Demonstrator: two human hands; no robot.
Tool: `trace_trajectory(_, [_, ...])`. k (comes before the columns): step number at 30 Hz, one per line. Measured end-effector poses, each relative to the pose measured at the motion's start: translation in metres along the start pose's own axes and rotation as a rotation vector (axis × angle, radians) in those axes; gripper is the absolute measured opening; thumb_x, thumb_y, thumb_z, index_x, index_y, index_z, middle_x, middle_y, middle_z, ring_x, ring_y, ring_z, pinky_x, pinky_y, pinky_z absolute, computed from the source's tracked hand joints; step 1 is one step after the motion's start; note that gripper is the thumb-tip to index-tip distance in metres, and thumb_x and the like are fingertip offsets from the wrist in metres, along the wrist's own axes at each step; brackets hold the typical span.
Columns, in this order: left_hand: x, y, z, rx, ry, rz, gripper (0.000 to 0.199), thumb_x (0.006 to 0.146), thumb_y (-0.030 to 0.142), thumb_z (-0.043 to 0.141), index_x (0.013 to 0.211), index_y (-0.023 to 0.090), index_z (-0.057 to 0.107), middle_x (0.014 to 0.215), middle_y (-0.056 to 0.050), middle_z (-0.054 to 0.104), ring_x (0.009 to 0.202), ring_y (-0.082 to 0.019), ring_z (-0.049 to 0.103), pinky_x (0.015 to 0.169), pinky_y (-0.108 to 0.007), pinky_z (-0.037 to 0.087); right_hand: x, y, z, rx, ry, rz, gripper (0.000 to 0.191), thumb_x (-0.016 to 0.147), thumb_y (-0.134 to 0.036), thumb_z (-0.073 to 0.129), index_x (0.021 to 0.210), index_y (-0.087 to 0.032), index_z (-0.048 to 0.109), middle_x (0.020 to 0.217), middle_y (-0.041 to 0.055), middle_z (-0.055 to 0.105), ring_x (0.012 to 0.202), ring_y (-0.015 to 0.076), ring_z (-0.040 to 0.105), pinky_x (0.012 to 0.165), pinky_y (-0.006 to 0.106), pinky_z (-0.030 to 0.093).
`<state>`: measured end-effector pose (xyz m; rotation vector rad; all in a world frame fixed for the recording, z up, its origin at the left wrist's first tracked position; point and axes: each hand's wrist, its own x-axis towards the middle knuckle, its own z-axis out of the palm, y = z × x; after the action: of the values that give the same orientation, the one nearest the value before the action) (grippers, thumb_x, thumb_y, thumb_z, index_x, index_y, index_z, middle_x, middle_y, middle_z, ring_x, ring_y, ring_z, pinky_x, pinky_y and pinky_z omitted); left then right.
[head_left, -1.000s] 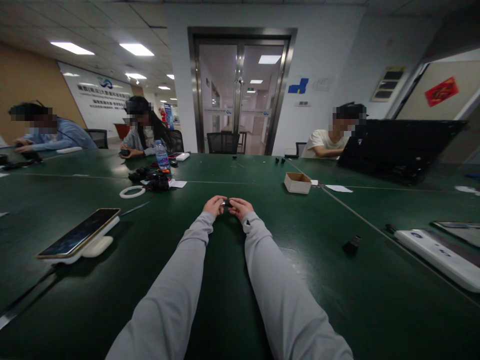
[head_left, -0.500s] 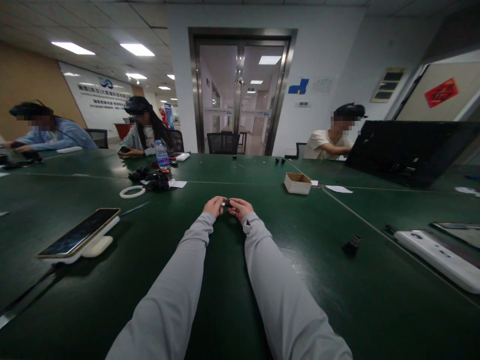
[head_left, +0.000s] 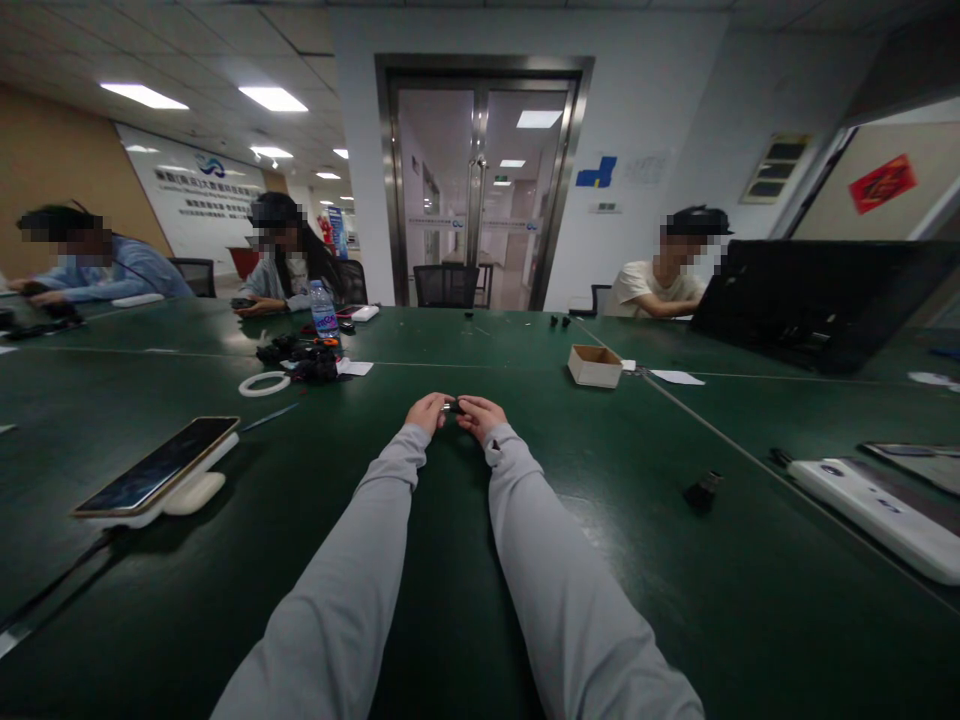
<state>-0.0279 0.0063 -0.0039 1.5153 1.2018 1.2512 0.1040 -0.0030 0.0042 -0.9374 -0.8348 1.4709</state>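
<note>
Both my hands are closed around one small black and silver piece (head_left: 452, 406), held above the green table at mid-view. My left hand (head_left: 427, 411) pinches its silvery end from the left. On the black end are the fingers of my right hand (head_left: 482, 414), nearly touching the left ones. Fingers cover much of the piece, so its exact kind cannot be made out. Off to the right, a small black object with a metallic end (head_left: 703, 491) lies on the table (head_left: 465, 580).
On the left lie a phone (head_left: 161, 465) on a white stand, a white ring (head_left: 264, 384), a bundle of black parts (head_left: 307, 358) and a bottle (head_left: 324, 310). An open box (head_left: 595, 366), a monitor (head_left: 817, 305) and a white device (head_left: 877, 510) stand right. Three people sit opposite.
My hands keep the same grip in almost the same place. Across the table, the person behind the bottle holds a dark object slightly lower and flatter.
</note>
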Motion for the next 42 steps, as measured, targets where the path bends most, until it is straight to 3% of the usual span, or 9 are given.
trace_trajectory(4, [0.000, 0.001, 0.000, -0.003, 0.018, -0.012, 0.028, 0.072, 0.025, 0.044, 0.094, 0.016, 0.058, 0.048, 0.004, 0.050, 0.036, -0.006, 0.039, 0.038, -0.018, 0.030, 0.001, 0.001, -0.001, 0.006, -0.004, -0.001, 0.009, 0.065, -0.008, 0.064, 0.071, -0.014, 0.062, 0.053, 0.0011, 0.062, 0.044, 0.0088, 0.056, 0.042, 0.018, 0.047])
trace_trajectory(13, [0.000, 0.001, 0.001, -0.021, 0.005, -0.009, 0.026, 0.072, 0.025, 0.046, 0.092, 0.014, 0.059, 0.047, 0.004, 0.050, 0.035, -0.005, 0.039, 0.037, -0.018, 0.031, 0.003, 0.002, -0.001, 0.003, 0.002, -0.004, 0.011, 0.062, -0.010, 0.067, 0.071, -0.014, 0.062, 0.054, 0.0006, 0.062, 0.043, 0.0085, 0.056, 0.041, 0.018, 0.046])
trace_trajectory(30, [0.004, -0.008, 0.001, 0.015, 0.015, 0.000, 0.036, 0.077, 0.045, 0.041, 0.081, 0.014, 0.057, 0.038, 0.004, 0.048, 0.031, -0.006, 0.040, 0.036, -0.018, 0.031, 0.004, 0.001, -0.001, 0.023, 0.002, 0.001, 0.009, 0.064, -0.008, 0.065, 0.070, -0.014, 0.062, 0.052, 0.0013, 0.062, 0.043, 0.0094, 0.056, 0.042, 0.019, 0.047])
trace_trajectory(38, [-0.009, 0.018, 0.003, -0.119, 0.018, -0.112, 0.012, 0.073, 0.021, 0.050, 0.082, 0.014, 0.053, 0.048, 0.002, 0.055, 0.038, -0.007, 0.049, 0.041, -0.018, 0.036, 0.002, 0.000, -0.001, 0.044, 0.020, 0.003, 0.008, 0.066, -0.007, 0.062, 0.070, -0.013, 0.061, 0.052, 0.0004, 0.062, 0.042, 0.0088, 0.057, 0.042, 0.018, 0.047])
trace_trajectory(42, [-0.010, 0.021, 0.003, -0.123, 0.040, -0.106, 0.010, 0.074, 0.022, 0.050, 0.078, 0.013, 0.052, 0.049, 0.001, 0.056, 0.040, -0.008, 0.051, 0.041, -0.018, 0.037, 0.002, 0.000, -0.001, 0.036, 0.012, 0.006, 0.009, 0.067, -0.006, 0.061, 0.072, -0.014, 0.060, 0.053, 0.0002, 0.062, 0.042, 0.0091, 0.057, 0.042, 0.019, 0.047])
